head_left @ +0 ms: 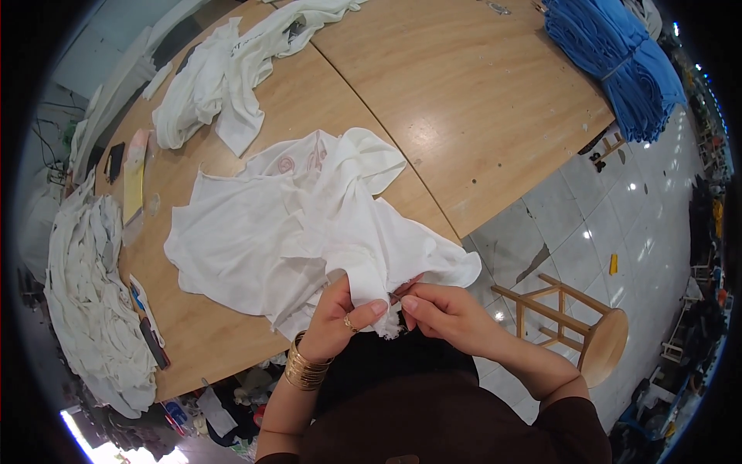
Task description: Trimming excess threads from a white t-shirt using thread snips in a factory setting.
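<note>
A white garment (255,224) with faint reddish printing on its far part lies crumpled on the wooden table (456,100), its near end raised over the table's front edge. My left hand (338,321), with a ring and gold bangles on its arm, is closed on a folded edge of the cloth, thumb on top. Close beside it, my right hand (440,313) pinches thumb and forefinger together at the garment's frayed edge. Something thin and dark shows at those fingertips, too small to name. Part of the right fingers is hidden behind the cloth.
White cloths are heaped at the left (97,301) and far left (224,85). A cutter-like tool with a dark handle (153,340) lies at the table's left edge. A tied blue fabric bundle (618,62) sits far right. A wooden stool (603,348) lies tipped on the tiled floor.
</note>
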Action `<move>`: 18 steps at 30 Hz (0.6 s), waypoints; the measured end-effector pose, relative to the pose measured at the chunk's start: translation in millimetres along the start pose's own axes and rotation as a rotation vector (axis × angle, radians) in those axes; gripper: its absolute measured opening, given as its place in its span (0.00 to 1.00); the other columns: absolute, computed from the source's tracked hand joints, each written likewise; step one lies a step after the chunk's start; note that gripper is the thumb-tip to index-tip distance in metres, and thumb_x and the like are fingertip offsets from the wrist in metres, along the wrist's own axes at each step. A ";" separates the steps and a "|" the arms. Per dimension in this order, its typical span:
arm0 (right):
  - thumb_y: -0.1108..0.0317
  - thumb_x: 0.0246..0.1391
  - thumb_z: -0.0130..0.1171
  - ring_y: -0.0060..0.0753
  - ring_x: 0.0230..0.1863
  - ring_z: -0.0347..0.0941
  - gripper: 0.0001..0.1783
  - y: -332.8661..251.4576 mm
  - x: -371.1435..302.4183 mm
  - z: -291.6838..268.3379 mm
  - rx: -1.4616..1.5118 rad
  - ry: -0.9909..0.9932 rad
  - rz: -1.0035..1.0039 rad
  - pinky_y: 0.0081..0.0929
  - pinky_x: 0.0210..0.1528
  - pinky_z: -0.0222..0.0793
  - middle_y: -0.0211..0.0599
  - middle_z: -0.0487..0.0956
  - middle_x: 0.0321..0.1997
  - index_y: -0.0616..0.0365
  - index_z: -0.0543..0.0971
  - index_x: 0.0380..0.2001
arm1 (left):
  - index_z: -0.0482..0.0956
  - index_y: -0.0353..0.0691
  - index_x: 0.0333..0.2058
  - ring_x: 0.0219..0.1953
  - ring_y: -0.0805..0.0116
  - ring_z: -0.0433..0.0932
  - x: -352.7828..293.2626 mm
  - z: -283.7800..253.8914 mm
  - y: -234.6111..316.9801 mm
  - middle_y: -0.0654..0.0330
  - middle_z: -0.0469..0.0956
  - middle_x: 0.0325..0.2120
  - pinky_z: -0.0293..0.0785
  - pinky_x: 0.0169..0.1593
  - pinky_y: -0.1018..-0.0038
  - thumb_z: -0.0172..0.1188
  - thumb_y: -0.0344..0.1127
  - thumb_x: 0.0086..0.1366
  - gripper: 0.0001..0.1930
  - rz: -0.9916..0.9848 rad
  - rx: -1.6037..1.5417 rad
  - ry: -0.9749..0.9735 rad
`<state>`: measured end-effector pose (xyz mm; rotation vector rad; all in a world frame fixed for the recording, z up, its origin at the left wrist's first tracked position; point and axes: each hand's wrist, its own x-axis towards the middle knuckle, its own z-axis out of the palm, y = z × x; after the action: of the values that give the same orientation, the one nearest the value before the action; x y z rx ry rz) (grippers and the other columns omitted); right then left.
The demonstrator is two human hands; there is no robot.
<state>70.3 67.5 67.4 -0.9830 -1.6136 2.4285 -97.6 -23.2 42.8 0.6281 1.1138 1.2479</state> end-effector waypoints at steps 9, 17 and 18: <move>0.59 0.59 0.42 0.16 0.22 0.57 0.16 1.6 -5.8 -2.7 -0.116 0.029 -0.080 0.16 0.25 0.56 0.25 0.65 0.19 0.60 0.71 0.29 | 0.64 0.31 0.48 0.49 0.66 0.67 0.1 -3.6 -5.3 0.55 0.69 0.45 0.61 0.54 0.69 0.52 0.28 0.54 0.21 -0.028 -0.252 -0.072; 0.59 0.59 0.42 0.18 0.23 0.58 0.16 -6.3 -7.3 2.4 -0.162 0.004 -0.052 0.18 0.27 0.57 0.28 0.66 0.19 0.61 0.71 0.31 | 0.64 0.32 0.48 0.46 0.70 0.68 -0.2 -7.3 -10.1 0.58 0.70 0.43 0.63 0.51 0.73 0.53 0.30 0.54 0.21 -0.054 -0.178 -0.068; 0.59 0.59 0.42 0.18 0.23 0.58 0.16 -6.1 -7.1 2.5 -0.161 0.007 -0.055 0.18 0.27 0.57 0.28 0.66 0.19 0.61 0.71 0.31 | 0.65 0.32 0.48 0.45 0.71 0.68 -0.3 -7.0 -9.6 0.58 0.70 0.42 0.63 0.50 0.74 0.53 0.30 0.54 0.21 -0.060 -0.179 -0.066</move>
<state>72.8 65.4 76.5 -0.9520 -1.8320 2.2874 -99.9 -27.3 31.8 0.4933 0.9475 1.2508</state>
